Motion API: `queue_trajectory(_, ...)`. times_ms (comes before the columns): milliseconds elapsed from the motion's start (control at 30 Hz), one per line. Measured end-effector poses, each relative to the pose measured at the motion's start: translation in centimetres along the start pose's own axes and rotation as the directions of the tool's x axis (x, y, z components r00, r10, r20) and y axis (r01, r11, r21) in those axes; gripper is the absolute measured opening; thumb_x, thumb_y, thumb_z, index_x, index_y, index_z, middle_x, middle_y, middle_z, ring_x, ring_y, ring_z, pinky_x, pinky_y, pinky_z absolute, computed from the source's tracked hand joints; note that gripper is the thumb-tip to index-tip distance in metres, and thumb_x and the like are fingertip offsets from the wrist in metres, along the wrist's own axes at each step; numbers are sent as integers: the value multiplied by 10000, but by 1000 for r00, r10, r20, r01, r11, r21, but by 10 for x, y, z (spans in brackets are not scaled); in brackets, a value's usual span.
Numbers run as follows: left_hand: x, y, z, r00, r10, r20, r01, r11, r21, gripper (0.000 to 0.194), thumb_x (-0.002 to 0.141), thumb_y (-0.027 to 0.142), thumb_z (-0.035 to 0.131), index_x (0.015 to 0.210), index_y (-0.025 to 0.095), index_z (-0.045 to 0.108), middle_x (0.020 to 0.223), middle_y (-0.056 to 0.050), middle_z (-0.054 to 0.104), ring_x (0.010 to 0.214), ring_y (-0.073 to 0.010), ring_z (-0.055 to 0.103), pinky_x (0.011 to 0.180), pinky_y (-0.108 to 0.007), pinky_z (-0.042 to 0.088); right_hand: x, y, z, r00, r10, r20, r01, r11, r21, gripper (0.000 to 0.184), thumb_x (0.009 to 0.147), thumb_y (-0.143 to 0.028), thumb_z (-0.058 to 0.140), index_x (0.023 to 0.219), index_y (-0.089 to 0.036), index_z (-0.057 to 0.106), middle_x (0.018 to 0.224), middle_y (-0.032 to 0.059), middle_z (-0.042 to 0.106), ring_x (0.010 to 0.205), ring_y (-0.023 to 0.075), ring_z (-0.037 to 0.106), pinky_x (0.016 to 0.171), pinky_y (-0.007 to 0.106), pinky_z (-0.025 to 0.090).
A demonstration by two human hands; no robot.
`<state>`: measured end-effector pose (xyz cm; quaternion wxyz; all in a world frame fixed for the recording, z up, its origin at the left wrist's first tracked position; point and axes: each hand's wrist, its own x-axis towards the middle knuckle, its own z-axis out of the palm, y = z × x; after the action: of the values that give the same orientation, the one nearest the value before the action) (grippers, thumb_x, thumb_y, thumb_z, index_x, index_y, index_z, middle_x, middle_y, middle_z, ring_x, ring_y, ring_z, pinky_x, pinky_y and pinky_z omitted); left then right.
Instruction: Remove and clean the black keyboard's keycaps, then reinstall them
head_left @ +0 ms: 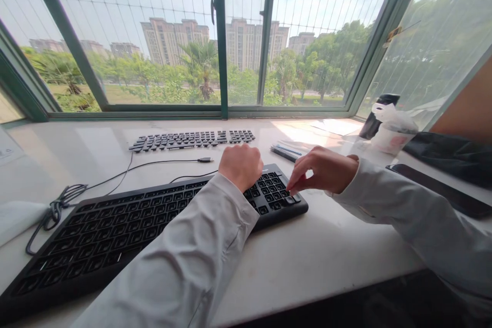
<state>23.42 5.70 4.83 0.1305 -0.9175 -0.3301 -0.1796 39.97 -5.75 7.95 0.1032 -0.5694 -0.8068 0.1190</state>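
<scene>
"Two hands at the black keyboard (126, 225), head view. What is obscured?"

"Left hand (241, 164): back of a curled hand only; its fingers are hidden behind it. Cannot tell whether they are apart, together or clamped on something. The left sleeve (184, 251) covers part of the keyboard's middle and near edge, and the frame edge cuts off its far left end. Right hand (319, 169): thumb and forefinger tips together, pointing down. Whether a keycap sits between them is too small to tell."

"Condition of the keyboard?"

"Black body, rows of open, square-rimmed sockets. Two dark keycaps (290, 200) appear seated at the near right corner, partly overlapped by the fingertips. Thin bright glints in the near row; cause unclear."

"Position relative to the grip?"

"Number pad (272, 184) directly beside the right fingertips, on their left; the pinch is at its right edge. The main key field extends left and toward the viewer from the left hand. Loose keycaps (188, 138) lie in ordered rows beyond both hands, mostly left of the left hand. A cable plug (205, 160) lies just left of that hand, pens (284, 152) just beyond the right."
</scene>
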Motion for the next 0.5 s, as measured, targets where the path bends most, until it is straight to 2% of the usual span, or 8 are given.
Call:
queue_trajectory(67, 0, 0, 0, 1000, 0, 3, 0, 1000, 0, 365, 863, 318, 414, 864, 161, 744, 797, -127, 697, 780, -239, 659, 673, -330, 471, 2, 1, 2, 999, -37, -1, 37, 999, -15, 130, 763, -271, 695, 807, -185, 783, 688, 47, 710, 596, 120, 595, 622, 237, 455)
queue_trajectory(133, 0, 0, 0, 1000, -2, 3, 2, 1000, 2, 363, 860, 312, 413, 863, 163, 744, 793, -126, 697, 776, -241, 658, 673, -334, 471, 4, 3, 7, 998, -48, 49, 49, 999, -20, 125, 764, -238, 685, 795, -163, 779, 664, 47, 687, 583, 108, 567, 604, 229, 436)
queue_trajectory(267, 0, -1, 0, 1000, -2, 1, 2, 1000, 8, 368, 861, 311, 404, 867, 166, 743, 787, -121, 695, 774, -239, 658, 669, -331, 468, 5, 6, 13, 998, -32, 53, 34, 999, -33, 145, 773, -228, 661, 810, -149, 777, 669, 54, 661, 603, 114, 546, 608, 242, 418)
queue_trajectory(500, 0, 0, -2, 999, -16, 30, 16, 1000, -4, 383, 871, 329, 392, 898, 168, 739, 824, -122, 698, 800, -237, 651, 702, -339, 469, 3, 3, 10, 997, 6, 74, -6, 1000, -6, 137, 747, -250, 677, 788, -168, 778, 661, 55, 664, 611, 130, 544, 625, 265, 419)
